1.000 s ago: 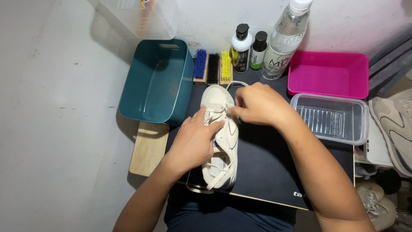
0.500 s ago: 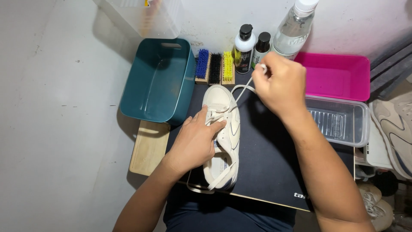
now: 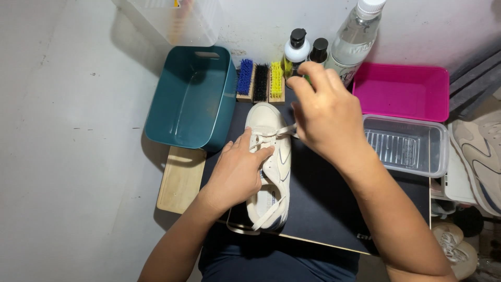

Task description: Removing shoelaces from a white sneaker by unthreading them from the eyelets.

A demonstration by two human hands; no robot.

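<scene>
A white sneaker lies on a black mat, toe pointing away from me. My left hand rests flat on its tongue and lace area, pressing it down. My right hand is raised above the toe end, fingers pinched on the white shoelace, which runs from the front eyelets up to the fingers.
A teal bin stands at the left, with blue, black and yellow brushes behind the shoe. Bottles, a pink tray and a clear plastic tub sit at the right. Other shoes lie at far right. A wooden board lies beside the mat.
My right hand pulled the lace up and back from the shoe, then came down a little towards the toe. The left hand stayed pressing on the shoe.
</scene>
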